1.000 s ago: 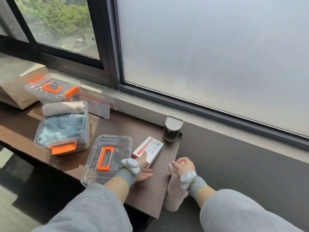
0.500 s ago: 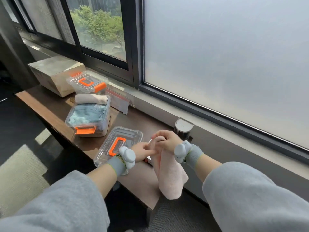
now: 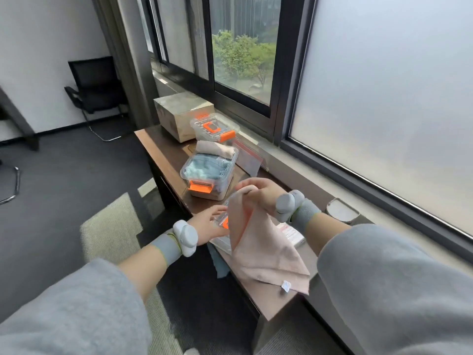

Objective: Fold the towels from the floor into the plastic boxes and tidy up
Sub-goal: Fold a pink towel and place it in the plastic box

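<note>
A pale pink towel [image 3: 263,249] hangs by one corner from my right hand [image 3: 258,194], which is shut on it above the dark wooden table [image 3: 163,152]. My left hand [image 3: 208,225] is open just left of the cloth, fingers spread near a clear lid with an orange handle [image 3: 224,222] that the towel mostly hides. Farther back stands an open plastic box [image 3: 208,175] with orange latches, holding a folded blue towel and a rolled beige towel [image 3: 216,149]. Behind it is a closed plastic box [image 3: 213,128]. A bit of blue cloth [image 3: 217,262] hangs below the table edge.
A cardboard box [image 3: 179,114] sits at the table's far end. A zip bag [image 3: 249,157] leans on the window ledge. A red and white carton [image 3: 291,233] and a small grey canister [image 3: 341,210] lie to my right. A black chair [image 3: 96,90] stands across the dark carpet.
My right hand has lifted the pink towel higher and it has spread open. My left hand let go of it and moved left. My view swung left, showing the room.
</note>
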